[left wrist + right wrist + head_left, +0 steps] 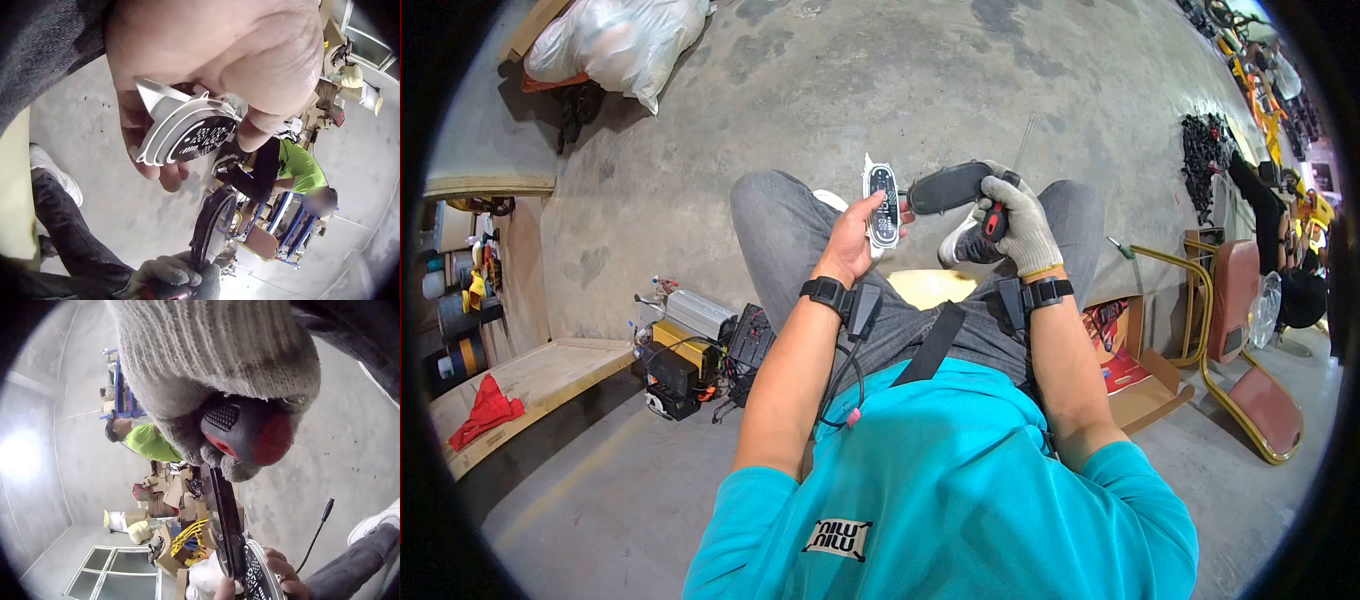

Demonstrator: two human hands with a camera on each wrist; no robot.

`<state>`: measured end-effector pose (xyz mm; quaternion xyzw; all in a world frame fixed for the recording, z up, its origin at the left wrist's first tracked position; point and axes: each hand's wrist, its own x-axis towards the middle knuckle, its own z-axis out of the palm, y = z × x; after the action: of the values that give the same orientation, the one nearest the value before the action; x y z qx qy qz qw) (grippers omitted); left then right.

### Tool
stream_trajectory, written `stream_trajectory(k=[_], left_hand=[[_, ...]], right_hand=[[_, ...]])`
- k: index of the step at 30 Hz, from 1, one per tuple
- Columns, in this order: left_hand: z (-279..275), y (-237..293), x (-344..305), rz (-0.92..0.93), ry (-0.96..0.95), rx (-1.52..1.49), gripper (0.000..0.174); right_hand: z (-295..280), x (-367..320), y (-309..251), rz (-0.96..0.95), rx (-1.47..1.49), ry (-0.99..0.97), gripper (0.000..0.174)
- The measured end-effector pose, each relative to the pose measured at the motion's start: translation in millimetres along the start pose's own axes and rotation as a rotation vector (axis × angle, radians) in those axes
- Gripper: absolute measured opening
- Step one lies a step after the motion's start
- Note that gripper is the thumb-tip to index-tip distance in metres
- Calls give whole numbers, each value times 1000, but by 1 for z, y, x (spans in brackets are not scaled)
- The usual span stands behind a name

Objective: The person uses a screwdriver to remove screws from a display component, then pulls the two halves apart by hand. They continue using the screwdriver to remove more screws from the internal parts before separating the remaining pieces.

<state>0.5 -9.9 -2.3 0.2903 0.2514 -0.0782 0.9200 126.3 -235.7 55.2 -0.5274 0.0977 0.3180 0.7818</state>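
My bare left hand [850, 243] grips an oval display unit [884, 212] with a white frame and a black face of printed digits. Its thumb lies over the face, and the fingers wrap behind. A knitted glove covers my right hand [1030, 232], which holds a screwdriver [994, 222] by its red and black handle, the thin shaft pointing away. The same hand also grips a dark oval cover [948, 188], whose free end points toward the display unit. In the right wrist view the screwdriver handle [247, 431] fills the glove, and the cover's narrow edge shows below it.
Beside my left leg are a metal box [700, 315] and wired black parts. A low wooden bench [540, 375] bears a red cloth [486, 412]. On the right are an open cardboard box [1150, 390] and a tipped chair [1265, 405]. Another person [303, 165] in bright green is farther off.
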Motion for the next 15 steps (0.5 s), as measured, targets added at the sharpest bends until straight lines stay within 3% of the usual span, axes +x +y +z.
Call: stream_trajectory(k=[10,15], left_hand=[[7,-3,0,-29,46,-18,39],[12,-2,-3,-53,-61,-48,41]], right_hand=[[2,-2,4,60,-117,-60,29],[4,-1,9,127,-126,-103,30]])
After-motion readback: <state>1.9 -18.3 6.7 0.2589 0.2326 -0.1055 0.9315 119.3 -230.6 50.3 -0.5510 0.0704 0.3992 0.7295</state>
